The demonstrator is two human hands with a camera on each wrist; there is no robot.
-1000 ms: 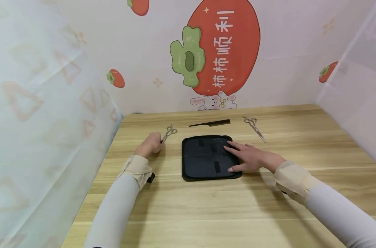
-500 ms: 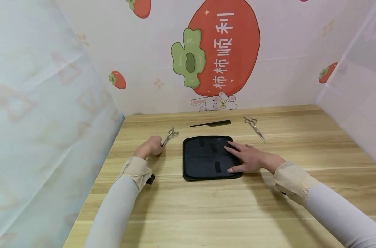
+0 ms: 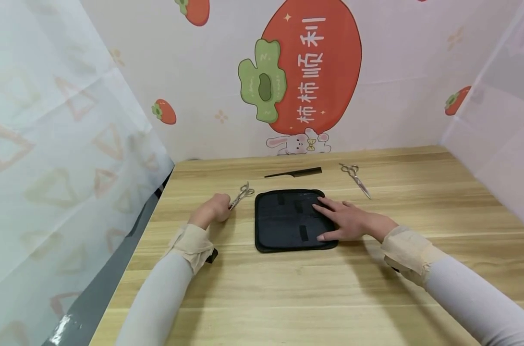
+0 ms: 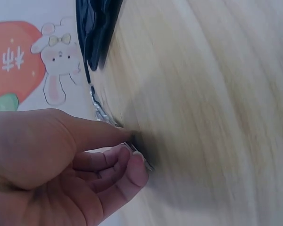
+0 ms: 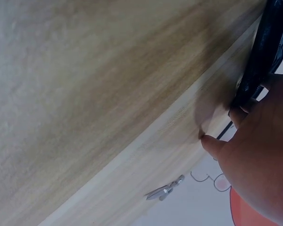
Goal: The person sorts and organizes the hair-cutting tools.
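My left hand [image 3: 214, 210] pinches a pair of silver scissors [image 3: 245, 191] by the blade end, left of a flat black case. The finger rings point away toward the case's far left corner. In the left wrist view, thumb and fingertips close on the scissors [image 4: 100, 111] near the tabletop; much of the blades is hidden by the hand. The black zip-style case [image 3: 283, 226] lies flat in the middle, dark strips on its top. My right hand [image 3: 350, 221] rests on the case's right side, fingers spread and fairly straight.
Behind the case lies a black tail comb [image 3: 302, 172]. A second pair of silver scissors [image 3: 356, 180] lies at the back right of the wooden table [image 3: 287, 298]. Patterned cloth walls [image 3: 188, 77] stand at the back and both sides.
My left hand has moved slightly right and toward me, bringing the pinched scissors closer to the case. My right hand stays in place on the case. The left cloth has shifted, showing floor.
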